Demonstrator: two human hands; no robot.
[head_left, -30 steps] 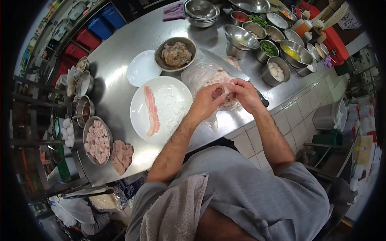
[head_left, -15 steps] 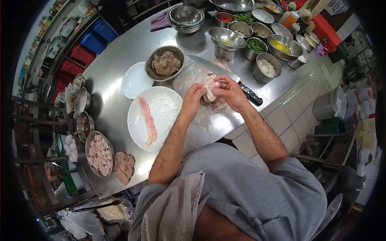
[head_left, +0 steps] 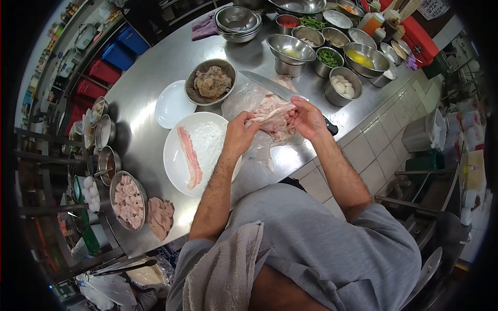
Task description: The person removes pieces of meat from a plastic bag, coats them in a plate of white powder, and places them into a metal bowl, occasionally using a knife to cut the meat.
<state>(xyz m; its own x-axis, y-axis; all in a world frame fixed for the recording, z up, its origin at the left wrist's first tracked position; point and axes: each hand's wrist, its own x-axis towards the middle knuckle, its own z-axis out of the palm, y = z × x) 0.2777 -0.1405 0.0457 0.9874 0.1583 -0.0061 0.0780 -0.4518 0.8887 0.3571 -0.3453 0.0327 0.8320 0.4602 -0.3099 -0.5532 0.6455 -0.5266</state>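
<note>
My left hand (head_left: pixel 240 132) and my right hand (head_left: pixel 309 119) are closed on the two ends of a bacon strip (head_left: pixel 273 111), stretched between them. Beneath it, a pile of raw bacon (head_left: pixel 280 129) lies on a clear plastic bag (head_left: pixel 239 101). A large knife (head_left: pixel 267 84) rests behind the pile, its black handle partly hidden by my right hand. Left of my left hand stands a white plate (head_left: pixel 171 171), with one bacon slice (head_left: pixel 190 158) laid flat beside white powder (head_left: pixel 211 140).
Behind the plate are a bowl of greyish raw meat or seafood (head_left: pixel 211 83) and a small white plate (head_left: pixel 170 109). A bowl of pink rolled pieces (head_left: pixel 128 202) stands at the left edge. Several ingredient containers, including white eggs or balls (head_left: pixel 342 85), line the back right.
My hands have moved apart, and the bunched bacon between them is now drawn out into a strip. More of the pile underneath shows.
</note>
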